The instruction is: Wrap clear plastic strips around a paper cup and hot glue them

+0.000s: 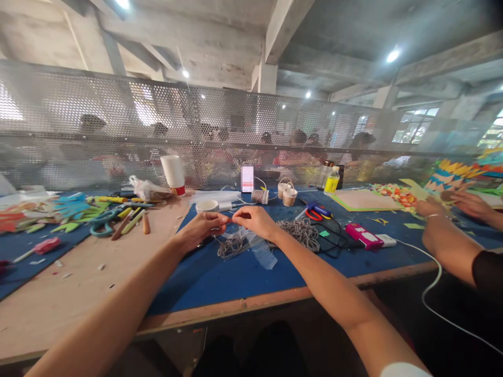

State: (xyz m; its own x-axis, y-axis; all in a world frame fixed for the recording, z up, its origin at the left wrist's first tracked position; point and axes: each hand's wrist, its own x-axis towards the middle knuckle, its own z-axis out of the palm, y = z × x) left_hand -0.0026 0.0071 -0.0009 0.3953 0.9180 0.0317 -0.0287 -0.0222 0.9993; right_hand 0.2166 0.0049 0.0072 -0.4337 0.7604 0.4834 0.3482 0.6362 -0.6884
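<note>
My left hand [204, 229] and my right hand [256, 220] meet fingertip to fingertip above the blue mat [220, 285]. Both are closed in a pinch, and whatever lies between the fingers is too small to make out. Just under them lies a small heap of grey cord [231, 247]. A larger tangle of grey cord [301, 234] sits to the right, beyond my right wrist. Clear plastic strips [264, 255] are spread on the mat below my right hand. Behind my left hand stands a white paper cup [207, 206], partly hidden by that hand.
Cord-wrapped cups [290, 196], a spool [260, 196] and a phone [247, 179] stand behind. Scissors [314, 213] and a pink box [363, 236] lie right. Left are teal-handled scissors [104, 222] and stacked cups [173, 174]. A co-worker's hands [432, 207] handle paper at right.
</note>
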